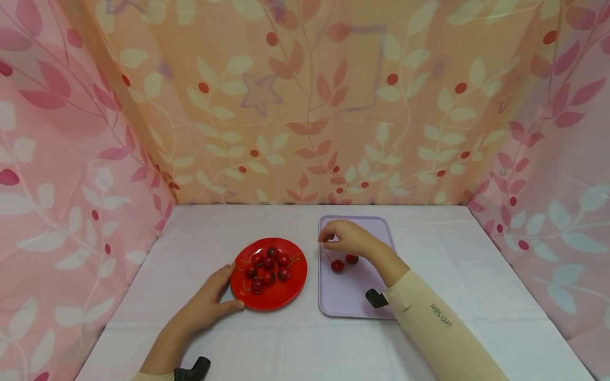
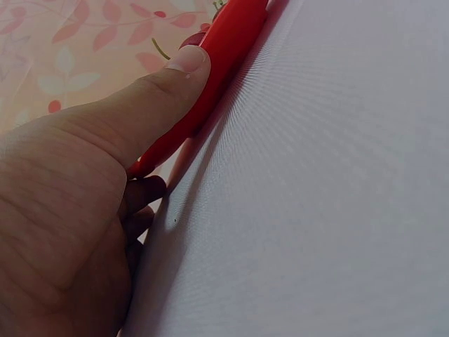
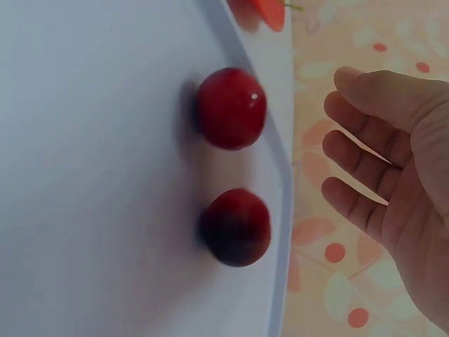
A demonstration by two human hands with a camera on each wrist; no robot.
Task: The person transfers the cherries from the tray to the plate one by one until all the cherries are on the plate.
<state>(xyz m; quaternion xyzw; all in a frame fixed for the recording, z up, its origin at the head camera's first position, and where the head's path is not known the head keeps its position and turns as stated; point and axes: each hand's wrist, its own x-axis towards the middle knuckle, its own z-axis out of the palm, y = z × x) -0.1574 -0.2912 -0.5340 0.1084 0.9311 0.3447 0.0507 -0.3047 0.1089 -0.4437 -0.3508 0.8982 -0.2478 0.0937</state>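
Note:
A red plate [image 1: 286, 293] holds several dark red cherries [image 1: 268, 277], some with green stems. At its left edge my left hand [image 1: 207, 299] touches the plate, its thumb [image 2: 165, 84] lying straight against the rim and the other fingers partly hidden. To the right, on a pale purple tray [image 1: 343, 301], lie two cherries, one [image 1: 337, 265] with a stem and one [image 1: 352, 259] partly covered by my right arm. Over the far part of the tray is my right hand [image 1: 350, 237]. Its fingers bend loosely, and in the right wrist view nothing shows between them.
Plate and tray stand side by side on a white-covered table [image 1: 267, 349], a narrow strip of cloth between them. Leaf-patterned curtains [image 1: 305, 106] rise behind and on both sides. Black wrist devices [image 1: 376, 298] sit at both sleeve cuffs.

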